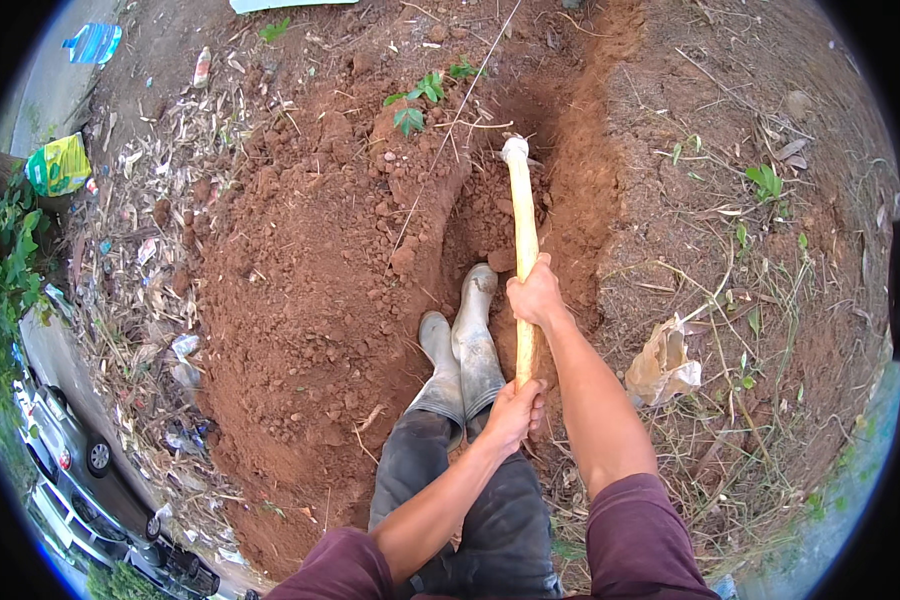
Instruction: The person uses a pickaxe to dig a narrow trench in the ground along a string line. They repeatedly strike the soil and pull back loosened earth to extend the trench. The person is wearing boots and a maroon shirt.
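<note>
Both my hands are closed round the pale wooden handle of a long digging tool (524,215). My left hand (514,412) grips near its lower end, close to my knees. Farther up the handle, my right hand (536,293) is wrapped round it. The tool's far end, whitish on top, reaches down into a narrow trench (485,215) of red soil. Its head is mostly hidden there, so I cannot tell its exact kind. Two grey, muddy rubber boots (478,345) on my feet stand in the near part of the trench.
Loose red soil (300,300) is heaped left of the trench. A thin string (440,150) crosses above it. On the right bank lie a torn paper bag (665,365) and dry stalks. Litter, a yellow-green package (58,165) and parked cars (90,470) are at the left.
</note>
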The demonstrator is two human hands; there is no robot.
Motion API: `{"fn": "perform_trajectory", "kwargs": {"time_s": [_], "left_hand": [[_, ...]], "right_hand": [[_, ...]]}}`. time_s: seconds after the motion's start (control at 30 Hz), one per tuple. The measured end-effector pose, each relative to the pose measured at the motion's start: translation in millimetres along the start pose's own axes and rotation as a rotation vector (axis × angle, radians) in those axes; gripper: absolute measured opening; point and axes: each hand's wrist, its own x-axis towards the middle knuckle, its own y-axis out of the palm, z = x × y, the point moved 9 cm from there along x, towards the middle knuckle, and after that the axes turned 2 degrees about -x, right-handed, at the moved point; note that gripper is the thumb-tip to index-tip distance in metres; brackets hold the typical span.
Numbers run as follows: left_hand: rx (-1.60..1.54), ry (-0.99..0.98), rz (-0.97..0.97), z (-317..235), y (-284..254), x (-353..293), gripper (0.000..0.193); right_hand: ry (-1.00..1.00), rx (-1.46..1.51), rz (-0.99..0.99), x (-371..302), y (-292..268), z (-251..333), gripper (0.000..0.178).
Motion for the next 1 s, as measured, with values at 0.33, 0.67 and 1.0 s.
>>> {"fn": "perform_trajectory", "kwargs": {"time_s": [0.33,0.67,1.0], "left_hand": [[0.054,-0.049,-0.093,37.2,-22.4,-98.0,0.016],[0.256,0.078,0.122,-80.6,-20.2,-205.1,0.015],[0.766,0.004,-0.028,-51.2,-228.6,-487.4,0.030]], "right_hand": [[0.050,0.242,0.144,-82.2,54.0,-42.5,0.039],[0.006,0.645,0.176,-165.5,50.9,48.3,0.023],[-0.007,1.237,0.407,-394.6,184.6,125.4,0.024]]}}
